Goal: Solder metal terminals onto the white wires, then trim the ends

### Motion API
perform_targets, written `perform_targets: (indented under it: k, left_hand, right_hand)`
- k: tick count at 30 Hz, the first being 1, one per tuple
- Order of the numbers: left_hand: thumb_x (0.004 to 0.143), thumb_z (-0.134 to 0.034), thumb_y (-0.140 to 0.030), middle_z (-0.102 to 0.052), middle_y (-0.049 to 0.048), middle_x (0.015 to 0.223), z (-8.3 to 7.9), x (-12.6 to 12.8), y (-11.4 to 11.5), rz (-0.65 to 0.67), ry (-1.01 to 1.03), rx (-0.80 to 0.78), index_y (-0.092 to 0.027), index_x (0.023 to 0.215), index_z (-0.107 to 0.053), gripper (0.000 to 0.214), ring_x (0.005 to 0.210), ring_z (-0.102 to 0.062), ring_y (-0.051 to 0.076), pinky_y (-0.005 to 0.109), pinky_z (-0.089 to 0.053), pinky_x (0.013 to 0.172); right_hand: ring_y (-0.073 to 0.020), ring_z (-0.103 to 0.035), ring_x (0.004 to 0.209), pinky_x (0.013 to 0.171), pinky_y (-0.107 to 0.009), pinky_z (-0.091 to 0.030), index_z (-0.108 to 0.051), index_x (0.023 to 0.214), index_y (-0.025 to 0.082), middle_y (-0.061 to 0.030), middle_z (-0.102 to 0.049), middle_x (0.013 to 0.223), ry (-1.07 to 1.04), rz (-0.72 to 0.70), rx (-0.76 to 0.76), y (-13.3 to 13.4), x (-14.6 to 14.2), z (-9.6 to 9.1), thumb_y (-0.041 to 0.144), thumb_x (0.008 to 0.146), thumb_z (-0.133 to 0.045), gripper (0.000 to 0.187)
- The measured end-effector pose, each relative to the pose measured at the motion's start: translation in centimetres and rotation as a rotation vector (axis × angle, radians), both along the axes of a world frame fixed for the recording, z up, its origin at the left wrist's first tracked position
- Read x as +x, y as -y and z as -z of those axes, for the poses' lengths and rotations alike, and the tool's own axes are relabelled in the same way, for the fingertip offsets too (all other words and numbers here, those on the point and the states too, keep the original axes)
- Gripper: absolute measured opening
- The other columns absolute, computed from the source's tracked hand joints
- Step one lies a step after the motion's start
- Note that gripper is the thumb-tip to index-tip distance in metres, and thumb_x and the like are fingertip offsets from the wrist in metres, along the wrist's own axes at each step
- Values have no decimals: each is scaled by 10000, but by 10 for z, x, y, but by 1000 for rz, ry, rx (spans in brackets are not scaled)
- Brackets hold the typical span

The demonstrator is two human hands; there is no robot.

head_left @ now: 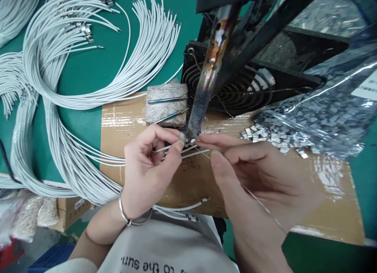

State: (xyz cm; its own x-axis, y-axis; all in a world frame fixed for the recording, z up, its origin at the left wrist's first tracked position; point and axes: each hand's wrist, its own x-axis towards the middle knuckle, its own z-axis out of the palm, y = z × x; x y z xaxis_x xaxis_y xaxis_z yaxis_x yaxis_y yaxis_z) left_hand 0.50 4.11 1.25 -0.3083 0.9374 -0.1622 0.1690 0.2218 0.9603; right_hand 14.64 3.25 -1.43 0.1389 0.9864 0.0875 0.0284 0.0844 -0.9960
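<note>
My left hand (149, 169) is closed in a pinch on a white wire (165, 148), holding its end up against the tip of a discoloured soldering iron (206, 78). A metal bracelet sits on that wrist. My right hand (250, 167) is closed, thumb against fingers, on a thin strand of solder wire (262, 205) whose end meets the iron's tip too. Both hands hover over a brown cardboard sheet (191, 178) taped to the green table. A few more white wires lie under my left hand.
Large bundles of white wires (88, 68) curve over the green table at left. A grey block (166, 104) with two metal rods lies behind my hands. A black fan (235, 84) stands behind the iron. A plastic bag of small metal terminals (309, 116) spills at right.
</note>
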Motion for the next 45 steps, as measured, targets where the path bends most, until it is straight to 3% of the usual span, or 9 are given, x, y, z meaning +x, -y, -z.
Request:
perform_targets:
  k: [11,17,24,38,45]
  left_hand:
    - [821,-770,-107,-772,47,879,-1,0,1,-14,15,-1,-209,737,-727,139,755,-664,157,238,-438,502]
    - [817,-772,-104,-777,43,877,0,1,0,-11,21,7,-208,731,-725,143,754,-661,152,237,-433,505]
    - [812,-770,-105,-784,39,865,-1,2,-1,-1,22,11,-208,723,-719,145,743,-657,147,236,-429,506]
    - [841,-767,-113,-786,45,906,1,-2,1,2,9,20,-208,754,-726,136,777,-670,151,240,-452,543]
    - [841,-764,-99,-784,44,900,3,-2,2,13,13,23,-206,755,-726,143,775,-665,150,243,-441,536]
  right_hand:
    - [-271,-796,1017,877,-454,-676,-663,843,265,-50,-809,1007,-9,-18,2,0,0,0,107,948,-693,192]
    - [-232,-797,1020,918,-392,-666,-654,834,246,-45,-813,1019,-18,-12,9,0,-1,-2,91,941,-697,193]
    - [-265,-796,981,821,-439,-690,-650,810,258,-65,-815,1022,14,23,5,-1,-3,-2,113,926,-719,199]
    - [-219,-793,1006,916,-387,-663,-680,869,248,-50,-819,1065,-13,-18,34,1,-1,1,92,931,-725,174]
    - [-241,-794,1011,873,-406,-669,-681,862,255,-53,-821,1063,-4,-5,23,2,-1,2,116,933,-730,163]
